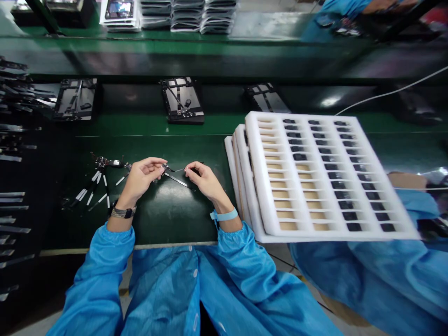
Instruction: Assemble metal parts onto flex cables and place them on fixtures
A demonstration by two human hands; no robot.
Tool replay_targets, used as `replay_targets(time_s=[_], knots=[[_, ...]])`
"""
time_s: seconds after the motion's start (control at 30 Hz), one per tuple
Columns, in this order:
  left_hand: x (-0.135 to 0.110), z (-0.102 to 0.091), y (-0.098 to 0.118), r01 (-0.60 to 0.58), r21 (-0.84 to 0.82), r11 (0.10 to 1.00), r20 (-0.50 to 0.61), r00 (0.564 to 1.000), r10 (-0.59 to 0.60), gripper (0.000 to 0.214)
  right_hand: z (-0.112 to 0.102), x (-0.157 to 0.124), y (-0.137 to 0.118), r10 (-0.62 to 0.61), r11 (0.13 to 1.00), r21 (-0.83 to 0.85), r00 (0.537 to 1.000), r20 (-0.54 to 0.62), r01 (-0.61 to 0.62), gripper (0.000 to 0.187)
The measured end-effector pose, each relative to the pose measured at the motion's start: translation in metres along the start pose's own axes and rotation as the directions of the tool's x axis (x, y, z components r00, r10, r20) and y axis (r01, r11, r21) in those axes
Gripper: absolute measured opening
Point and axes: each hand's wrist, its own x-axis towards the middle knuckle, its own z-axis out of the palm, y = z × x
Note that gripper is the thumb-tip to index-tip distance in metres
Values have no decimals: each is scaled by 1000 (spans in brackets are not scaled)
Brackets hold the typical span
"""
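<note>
My left hand [144,175] is closed, thumb and fingers pinching one end of a small flex cable assembly [178,180]. A dark strip of it slants down to the right, over the green bench. Facing it, my right hand [203,179] pinches a thin, dark piece near the same assembly; its exact kind is too small to tell. On the bench left of my left hand lies a cluster of similar flex cables [100,179], with black and white strips fanned toward me.
At right, a stack of white foam trays [304,224] holds small black parts in slots. Tablet-like units [182,100] stand along the back, below a shelf with stacked grey pouches [187,16]. Many cables hang at the left rack [16,200]. A co-worker's blue sleeve [416,205] is at right.
</note>
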Motion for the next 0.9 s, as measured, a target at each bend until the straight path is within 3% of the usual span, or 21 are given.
replay_targets(time_s=[0.37,0.6,0.9], knots=[[-1,-4,-2,2,57,998,28,1000,-3,31,-4,-3,-11,-41,998,-42,999,-22,40,24],[-4,-2,1,5,122,993,103,994,-17,27,-1,-10,-17,-18,999,-29,991,131,22,20],[-3,1,-9,-1,153,988,192,981,-28,30,1,-10,-20,-15,998,-56,985,171,25,20]])
